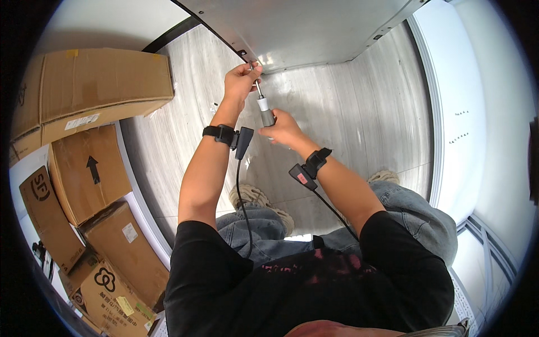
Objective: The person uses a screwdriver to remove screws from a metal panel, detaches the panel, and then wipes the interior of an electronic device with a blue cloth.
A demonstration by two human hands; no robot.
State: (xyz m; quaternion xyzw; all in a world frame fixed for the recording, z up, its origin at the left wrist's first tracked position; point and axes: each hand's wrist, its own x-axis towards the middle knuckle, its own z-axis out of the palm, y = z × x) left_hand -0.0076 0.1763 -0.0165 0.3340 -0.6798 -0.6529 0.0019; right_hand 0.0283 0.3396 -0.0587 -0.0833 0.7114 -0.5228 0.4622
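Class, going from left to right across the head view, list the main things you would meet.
Cardboard box with a black arrow → black left wristband → screwdriver handle → black right wristband → white panel

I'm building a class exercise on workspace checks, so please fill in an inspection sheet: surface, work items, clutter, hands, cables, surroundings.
Surface: pale wood-look floor.
Work items: screwdriver, tip end at the lower edge of a grey metal panel.
Clutter: cardboard boxes at left.
Hands: right hand grips the screwdriver's handle; left hand is by its tip, exact hold unclear.
Cables: two black cables, one from each wrist device.
Surroundings: white wall at right.
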